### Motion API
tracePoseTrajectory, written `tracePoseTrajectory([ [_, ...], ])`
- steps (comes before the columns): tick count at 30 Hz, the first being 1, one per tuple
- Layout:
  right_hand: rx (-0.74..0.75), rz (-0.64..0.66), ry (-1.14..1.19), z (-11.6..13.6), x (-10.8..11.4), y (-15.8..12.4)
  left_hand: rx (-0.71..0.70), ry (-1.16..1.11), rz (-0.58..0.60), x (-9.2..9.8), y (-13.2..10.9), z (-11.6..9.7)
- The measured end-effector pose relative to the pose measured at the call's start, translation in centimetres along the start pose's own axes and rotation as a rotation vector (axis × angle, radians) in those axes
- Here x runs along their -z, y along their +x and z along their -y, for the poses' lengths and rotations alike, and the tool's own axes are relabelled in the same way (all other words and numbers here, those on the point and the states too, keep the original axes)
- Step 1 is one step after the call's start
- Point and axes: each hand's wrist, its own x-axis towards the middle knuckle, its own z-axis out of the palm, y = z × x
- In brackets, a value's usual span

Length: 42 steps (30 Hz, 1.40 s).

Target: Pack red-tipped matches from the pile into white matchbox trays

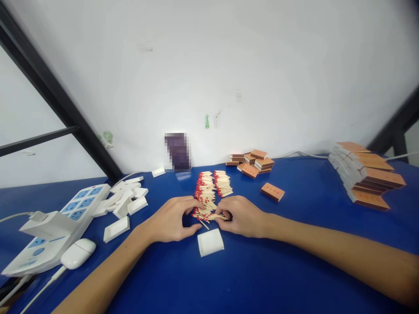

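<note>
Red-tipped matches [205,187] lie in a long pile on the blue table, with a second, shorter row of matches [223,183] beside it on the right. My left hand [172,219] is at the near left edge of the pile, thumb and fingers apart, fingertips by the matches. On the other side, my right hand [241,216] has its thumb and fingers closed on the ends of a few matches [218,216]. Just in front of both hands sits a white matchbox tray [210,242]; its inside looks bare.
Several white trays [122,198] are heaped at left, near a power strip [70,218] and a white earbud case [78,253]. Orange matchboxes [258,163] are piled at the back, one matchbox [273,192] lies apart, and bundled matchboxes [366,174] stand at right.
</note>
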Motion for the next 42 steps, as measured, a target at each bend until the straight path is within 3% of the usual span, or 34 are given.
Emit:
tracePoseTrajectory([
  [9, 0.028, -0.013, -0.077, 0.2, 0.0, -0.2, -0.033, -0.011, -0.114, -2.0, 0.4, -0.2],
  [17, 0.043, -0.025, -0.125, 0.2, 0.0, -0.3, -0.015, 0.239, -0.063, -0.3, 0.1, 0.2],
  [22, 0.079, -0.041, -0.133, 0.0, -0.1, -0.3, 0.083, 0.344, 0.031, -0.7, 0.2, 1.0],
  [28, 0.098, -0.042, -0.161, 0.0, 0.0, -0.3, 0.106, 0.317, 0.022, -1.5, 0.6, 0.1],
  [35, 0.015, 0.060, -0.167, 0.4, 0.2, -0.2, 0.120, 0.256, 0.000, -1.8, 0.6, -0.1],
  [42, 0.072, 0.010, -0.108, 0.2, 0.2, -0.3, 0.121, 0.247, -0.008, -1.6, 0.7, -0.1],
])
